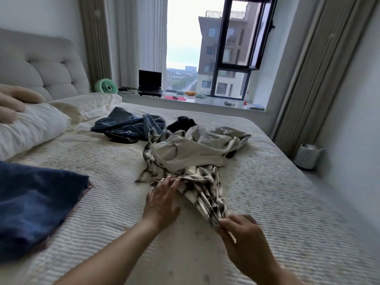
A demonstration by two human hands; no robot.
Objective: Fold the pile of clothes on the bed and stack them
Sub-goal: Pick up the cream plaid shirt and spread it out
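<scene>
A crumpled cream-and-black patterned garment (205, 190) lies stretched toward me on the bed (277, 202). My right hand (244, 241) pinches its near end. My left hand (162, 200) has its fingers extended, with the fingertips touching the garment's left side. A beige garment (189, 153) lies bunched on the patterned one. Behind it lie rumpled blue jeans (127, 126) and a small black item (183, 122). A folded dark blue garment (35, 202) sits at the near left of the bed.
White pillows (37, 126) and a tufted headboard (45, 68) are at the left, where another person's hand (14, 103) rests on a pillow. A green fan (106, 86) and a laptop (150, 83) stand on the window ledge. A pale bin (307, 155) sits on the floor at right.
</scene>
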